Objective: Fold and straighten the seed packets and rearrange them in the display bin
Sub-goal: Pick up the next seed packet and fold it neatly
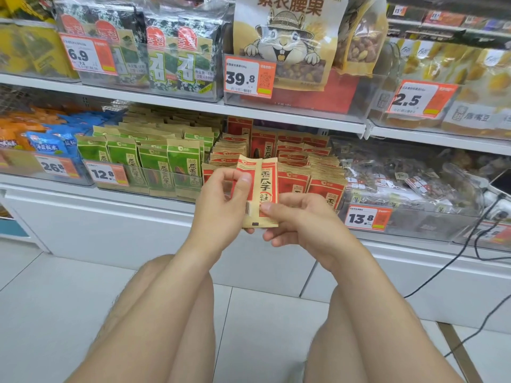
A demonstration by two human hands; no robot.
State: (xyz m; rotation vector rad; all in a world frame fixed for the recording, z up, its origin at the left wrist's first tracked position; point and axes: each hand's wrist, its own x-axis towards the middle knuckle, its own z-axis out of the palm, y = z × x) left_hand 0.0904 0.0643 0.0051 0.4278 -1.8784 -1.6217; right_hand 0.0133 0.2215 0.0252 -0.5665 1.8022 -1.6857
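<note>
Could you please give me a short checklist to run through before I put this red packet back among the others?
1. Grip: the left hand pinches the red seed packet near its top, the right hand near its bottom: ok.
2. Fold finished and flat: its left side is turned over and the top edge is uneven: cannot tell.
3. Matching stock: the red packets in the bin stand right behind it: ok.
4. Free slot in the front row: hidden by the hands: cannot tell.
5. Neighbours: the green packets stand upright in their own bin: ok.
</note>
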